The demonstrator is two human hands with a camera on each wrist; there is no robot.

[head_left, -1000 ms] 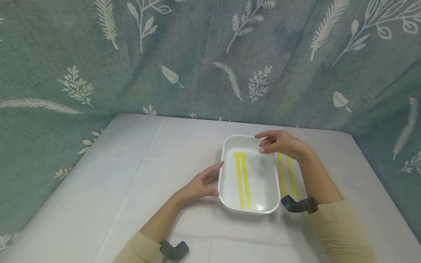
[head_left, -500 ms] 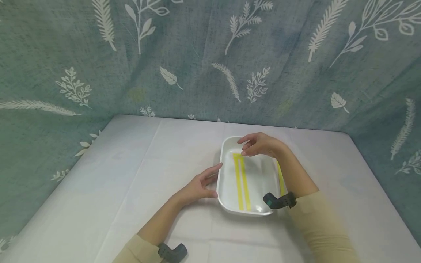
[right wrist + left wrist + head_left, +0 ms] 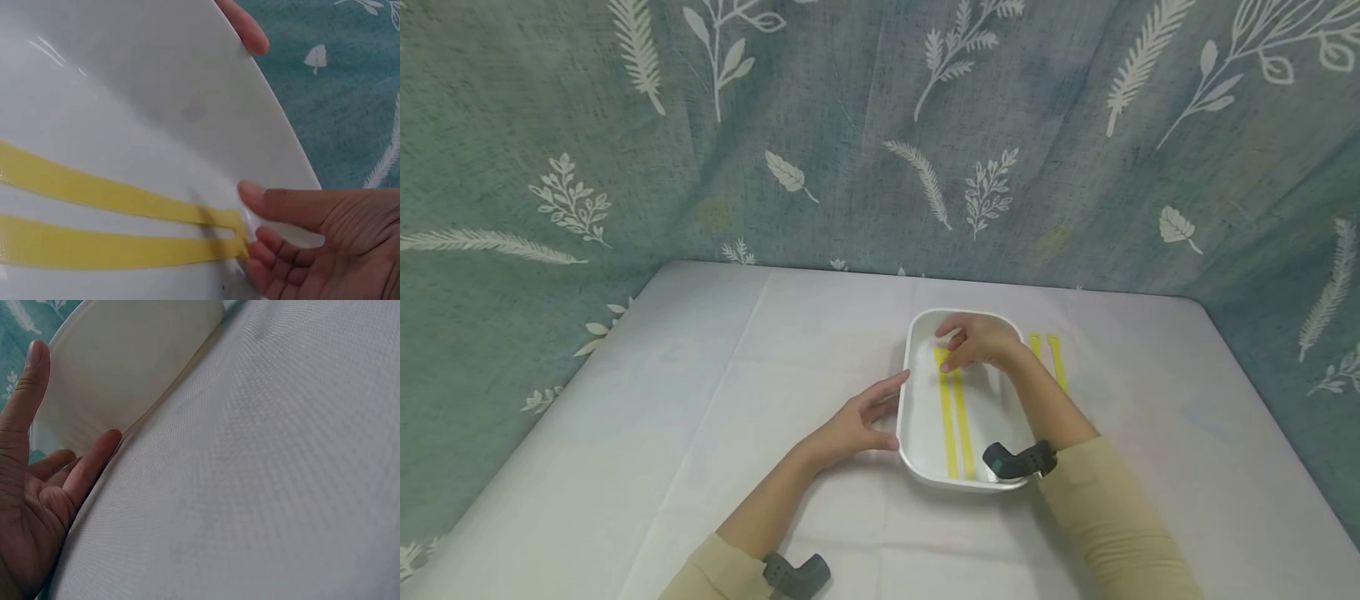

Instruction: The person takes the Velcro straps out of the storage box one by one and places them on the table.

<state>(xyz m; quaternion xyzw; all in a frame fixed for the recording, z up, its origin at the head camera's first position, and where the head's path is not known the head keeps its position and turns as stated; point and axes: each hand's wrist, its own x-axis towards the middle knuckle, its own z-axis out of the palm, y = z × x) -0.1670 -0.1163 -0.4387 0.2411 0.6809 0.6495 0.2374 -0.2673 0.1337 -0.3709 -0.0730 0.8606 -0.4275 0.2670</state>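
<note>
A white rectangular tray [image 3: 992, 408] lies on the table, with two long, flat yellow straps [image 3: 948, 425] side by side inside it. My left hand [image 3: 857, 423] has its extended fingers and thumb at the tray's left wall, as the left wrist view also shows. Reaching into the far part of the tray, my right hand [image 3: 983, 340] has its bent fingers and thumb at the far ends of the straps. In the right wrist view, thumb and fingers stand apart just beside the strap ends [image 3: 234, 228], with nothing gripped between them.
More yellow straps [image 3: 1057, 363] with slotted ends lie on the table right of the tray, partly hidden by my right forearm. A white cloth covers the table [image 3: 760, 400]. A green leaf-patterned curtain [image 3: 850, 167] hangs behind it.
My right hand has moved left and down from over the tray's far right rim to the strap ends inside. The left hand stays at the tray's left side.
</note>
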